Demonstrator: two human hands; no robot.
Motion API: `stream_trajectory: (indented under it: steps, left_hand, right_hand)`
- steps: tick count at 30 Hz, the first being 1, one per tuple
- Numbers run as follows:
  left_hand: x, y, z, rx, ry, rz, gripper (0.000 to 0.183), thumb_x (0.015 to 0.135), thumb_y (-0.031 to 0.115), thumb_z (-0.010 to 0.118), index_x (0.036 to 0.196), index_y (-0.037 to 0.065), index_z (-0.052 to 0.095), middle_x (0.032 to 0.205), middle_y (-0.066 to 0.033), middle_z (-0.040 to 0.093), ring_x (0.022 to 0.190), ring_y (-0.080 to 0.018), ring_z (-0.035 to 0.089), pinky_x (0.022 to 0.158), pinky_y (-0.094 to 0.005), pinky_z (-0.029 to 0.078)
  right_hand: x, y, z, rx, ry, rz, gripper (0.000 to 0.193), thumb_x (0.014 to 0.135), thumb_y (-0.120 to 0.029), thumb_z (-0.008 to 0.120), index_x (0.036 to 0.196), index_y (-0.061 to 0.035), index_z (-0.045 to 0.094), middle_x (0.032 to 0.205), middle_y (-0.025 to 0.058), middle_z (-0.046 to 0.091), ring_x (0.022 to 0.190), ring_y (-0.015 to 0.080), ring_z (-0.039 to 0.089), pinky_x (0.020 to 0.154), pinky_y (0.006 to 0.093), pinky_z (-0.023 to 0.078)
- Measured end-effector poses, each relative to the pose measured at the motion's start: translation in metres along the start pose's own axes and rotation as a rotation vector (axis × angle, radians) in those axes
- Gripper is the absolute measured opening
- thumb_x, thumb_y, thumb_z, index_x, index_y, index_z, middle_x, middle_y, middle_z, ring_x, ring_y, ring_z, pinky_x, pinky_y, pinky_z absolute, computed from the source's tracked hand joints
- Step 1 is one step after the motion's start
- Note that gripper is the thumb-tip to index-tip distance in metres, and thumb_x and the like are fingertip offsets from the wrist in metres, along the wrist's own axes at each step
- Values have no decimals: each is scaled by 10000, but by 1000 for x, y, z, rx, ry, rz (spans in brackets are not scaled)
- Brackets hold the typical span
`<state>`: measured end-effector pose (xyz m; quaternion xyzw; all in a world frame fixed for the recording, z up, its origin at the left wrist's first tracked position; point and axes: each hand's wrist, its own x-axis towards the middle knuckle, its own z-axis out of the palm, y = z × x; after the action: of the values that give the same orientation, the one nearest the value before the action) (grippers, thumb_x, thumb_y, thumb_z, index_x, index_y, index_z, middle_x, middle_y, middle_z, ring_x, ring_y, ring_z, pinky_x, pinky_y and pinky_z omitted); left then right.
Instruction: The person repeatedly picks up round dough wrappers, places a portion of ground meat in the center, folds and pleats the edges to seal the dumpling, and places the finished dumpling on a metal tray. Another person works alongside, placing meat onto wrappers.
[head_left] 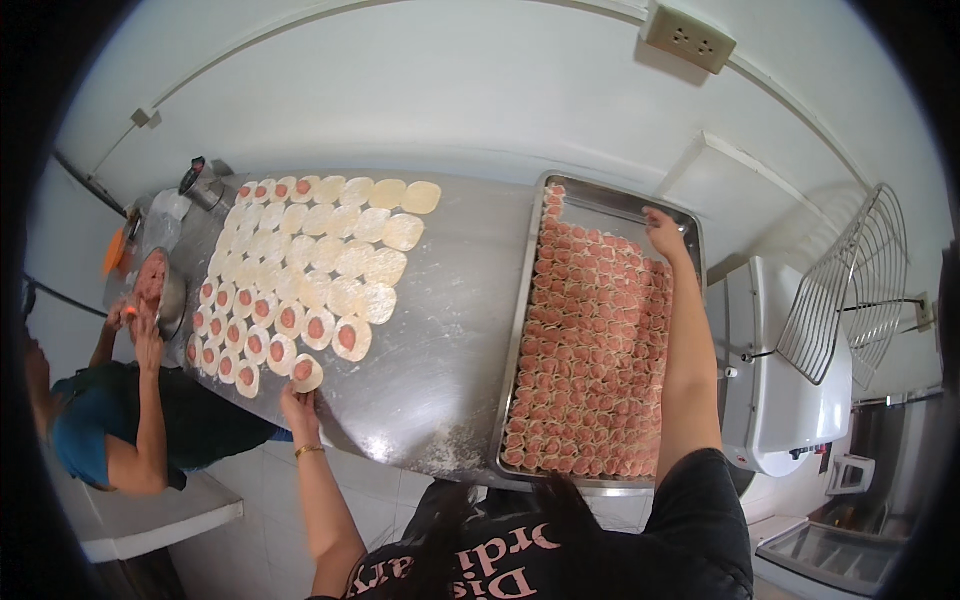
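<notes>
My left hand point(299, 408) pinches the near edge of a round dumpling wrapper point(317, 380) with a dab of pink meat filling on it, at the table's front edge. Beside it lie rows of pale, floured wrappers point(345, 248); the near rows and part of the farthest row carry meat, while the middle rows are bare. Far to the right, my right hand point(664, 232) is over the back right part of a metal tray point(508, 370), its fingers drawn together; what they hold, if anything, is hidden. Tight rows of open-topped meat dumplings point(590, 350) fill most of the tray.
At the left, a co-worker point(110, 425) handles a metal bowl point(174, 295) of ground meat with an orange-handled tool. A metal canister point(203, 185) stands at the table's back left corner. Flour dusts the steel table point(450, 290). On the right are a white appliance point(790, 370) and wire rack point(835, 290).
</notes>
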<state>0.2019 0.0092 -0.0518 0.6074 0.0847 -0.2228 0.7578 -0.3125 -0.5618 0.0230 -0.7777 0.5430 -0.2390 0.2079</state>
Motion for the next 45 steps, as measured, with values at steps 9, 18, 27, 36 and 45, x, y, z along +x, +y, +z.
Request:
stream_trajectory:
  steps: [9, 18, 27, 36, 45]
  left_hand:
    - [-52, 6, 30, -519, -451, -340, 501, 835, 98, 486, 1282, -100, 375, 1327, -192, 465, 1253, -319, 436, 1082, -425, 357]
    - [-140, -4, 61, -293, -726, -512, 360, 894, 119, 397, 1220, -24, 453, 1196, -128, 554, 1113, -229, 557, 939, -353, 472]
    - [-142, -35, 39, 344, -699, -266, 294, 942, 127, 412, 1160, -18, 546, 1104, -88, 602, 987, -152, 587, 827, -277, 491]
    - [-139, -43, 36, 329, -881, -168, 280, 881, -10, 511, 1154, -23, 571, 1083, -65, 614, 967, -133, 587, 829, -251, 489]
    - [-144, -36, 43, 82, -782, -328, 120, 877, 22, 570, 995, 41, 566, 897, -1, 579, 841, -95, 577, 756, -232, 491]
  right_hand:
    - [-156, -180, 48, 525, -122, 96, 304, 865, -87, 559, 1163, -49, 609, 983, 70, 646, 884, 149, 607, 817, 285, 474]
    - [-352, -308, 163, 1280, -697, 523, 270, 917, -178, 574, 1123, -4, 578, 1015, 57, 616, 873, 136, 592, 760, 277, 497]
    - [-391, -283, 200, 880, -463, 443, 194, 872, -60, 573, 1034, 42, 605, 891, 71, 647, 749, 137, 616, 687, 253, 496]
    - [-403, -296, 197, 1050, -345, 303, 244, 835, 24, 576, 1075, 57, 603, 975, 85, 660, 888, 150, 624, 788, 256, 484]
    - [-399, -313, 176, 1324, -327, 433, 220, 825, 26, 604, 1045, 39, 610, 968, 79, 656, 879, 141, 613, 790, 262, 484]
